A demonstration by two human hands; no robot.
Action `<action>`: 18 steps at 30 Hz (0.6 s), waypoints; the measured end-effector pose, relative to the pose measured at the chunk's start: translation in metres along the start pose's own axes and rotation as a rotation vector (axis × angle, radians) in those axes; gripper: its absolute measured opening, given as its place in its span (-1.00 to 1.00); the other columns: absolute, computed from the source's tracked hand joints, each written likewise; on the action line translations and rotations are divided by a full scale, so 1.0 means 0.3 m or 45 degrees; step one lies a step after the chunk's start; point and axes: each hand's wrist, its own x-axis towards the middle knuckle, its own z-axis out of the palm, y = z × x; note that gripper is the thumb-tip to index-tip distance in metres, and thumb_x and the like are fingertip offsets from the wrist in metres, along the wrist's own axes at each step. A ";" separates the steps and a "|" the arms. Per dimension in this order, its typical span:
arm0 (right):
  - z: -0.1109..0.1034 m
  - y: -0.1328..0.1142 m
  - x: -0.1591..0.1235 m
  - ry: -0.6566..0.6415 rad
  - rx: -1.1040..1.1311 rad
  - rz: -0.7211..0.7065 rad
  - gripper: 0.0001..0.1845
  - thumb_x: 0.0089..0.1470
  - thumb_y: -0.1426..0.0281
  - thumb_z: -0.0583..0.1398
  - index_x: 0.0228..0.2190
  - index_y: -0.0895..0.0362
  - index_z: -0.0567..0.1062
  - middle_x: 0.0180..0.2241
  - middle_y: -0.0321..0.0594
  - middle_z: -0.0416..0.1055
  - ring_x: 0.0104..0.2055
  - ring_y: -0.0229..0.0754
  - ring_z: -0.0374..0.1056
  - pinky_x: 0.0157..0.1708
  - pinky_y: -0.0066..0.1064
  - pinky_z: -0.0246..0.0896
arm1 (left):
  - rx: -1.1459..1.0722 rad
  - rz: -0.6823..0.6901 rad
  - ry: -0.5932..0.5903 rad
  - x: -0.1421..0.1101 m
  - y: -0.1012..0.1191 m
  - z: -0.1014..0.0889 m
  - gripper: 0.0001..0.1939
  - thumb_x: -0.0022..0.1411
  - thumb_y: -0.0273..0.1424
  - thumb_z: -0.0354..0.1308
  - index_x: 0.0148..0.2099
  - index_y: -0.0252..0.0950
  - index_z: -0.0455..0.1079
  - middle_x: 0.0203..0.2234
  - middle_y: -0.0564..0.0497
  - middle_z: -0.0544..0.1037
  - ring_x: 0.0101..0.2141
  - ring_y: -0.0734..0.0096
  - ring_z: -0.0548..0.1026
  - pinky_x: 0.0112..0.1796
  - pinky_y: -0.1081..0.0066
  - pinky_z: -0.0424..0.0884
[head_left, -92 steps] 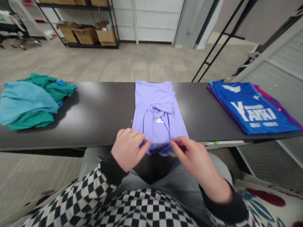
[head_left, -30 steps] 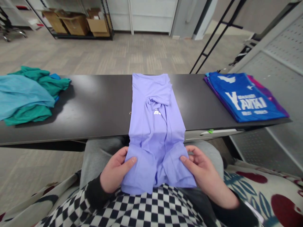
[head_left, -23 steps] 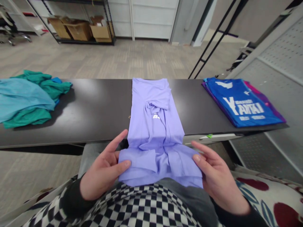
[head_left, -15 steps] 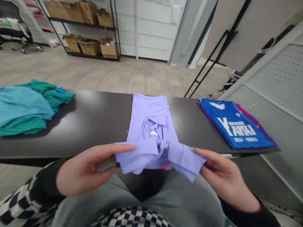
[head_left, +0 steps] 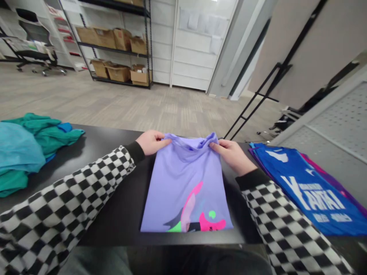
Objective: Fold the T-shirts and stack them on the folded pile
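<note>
A lavender T-shirt [head_left: 186, 172] lies folded into a rectangle on the dark table, its pink, green and black print showing at the near end. At the far end, my left hand [head_left: 153, 142] pinches the left corner of the shirt between thumb and fingers. My right hand [head_left: 233, 154] grips the opposite corner, thumb on top. Between the two hands the far edge sags and wrinkles slightly. The fingers beneath the cloth are partly hidden.
Teal and light-blue clothes [head_left: 21, 152] are heaped at the table's left. On the right sits a stack of folded shirts, a blue printed one [head_left: 301, 187] on top. The dark table [head_left: 120, 214] ends close to my legs. Shelves with cardboard boxes [head_left: 117, 72] stand beyond.
Both hands have moved from the shirt's near end to its far corners. The shirt now lies with its coloured print uppermost, where the inner folds and small white mark showed before.
</note>
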 end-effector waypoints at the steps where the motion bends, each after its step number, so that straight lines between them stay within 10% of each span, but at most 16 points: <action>1: 0.017 0.043 0.060 0.006 -0.113 0.023 -0.46 0.17 -0.11 0.38 -0.26 0.14 0.69 -0.26 -0.11 0.65 -0.24 -0.02 0.51 -0.21 -0.24 0.42 | 0.160 0.031 0.027 0.048 -0.043 0.013 -0.50 0.38 0.01 0.20 -0.46 -0.25 0.52 -0.59 0.04 0.42 -0.48 0.34 0.39 -0.37 0.34 0.31; 7: 0.081 0.185 0.172 0.023 -0.630 -0.145 -0.57 0.34 -0.01 0.27 -0.19 0.11 0.66 -0.21 -0.08 0.64 -0.18 0.02 0.49 -0.10 -0.19 0.38 | 0.304 0.020 0.065 0.126 -0.194 0.053 -0.52 0.37 0.08 0.20 -0.21 -0.25 0.59 -0.36 -0.05 0.62 -0.31 0.21 0.51 -0.19 0.26 0.39; 14: 0.073 0.200 0.160 0.106 -0.694 -0.191 -0.67 0.32 0.10 0.26 -0.26 0.10 0.64 -0.19 -0.04 0.61 -0.12 0.05 0.51 0.00 -0.14 0.40 | 0.245 -0.012 0.025 0.122 -0.223 0.046 -0.62 0.32 -0.07 0.25 -0.08 -0.27 0.65 -0.26 -0.06 0.68 -0.20 0.17 0.59 -0.09 0.24 0.45; 18: 0.075 0.207 0.164 0.220 -0.759 -0.239 -0.58 0.33 0.13 0.25 0.04 0.15 0.64 0.07 0.12 0.60 0.11 0.19 0.51 0.17 0.02 0.40 | 0.328 0.073 0.143 0.126 -0.193 0.043 -0.56 0.39 -0.11 0.20 0.08 -0.30 0.64 -0.14 -0.13 0.67 -0.12 0.10 0.59 0.00 0.16 0.46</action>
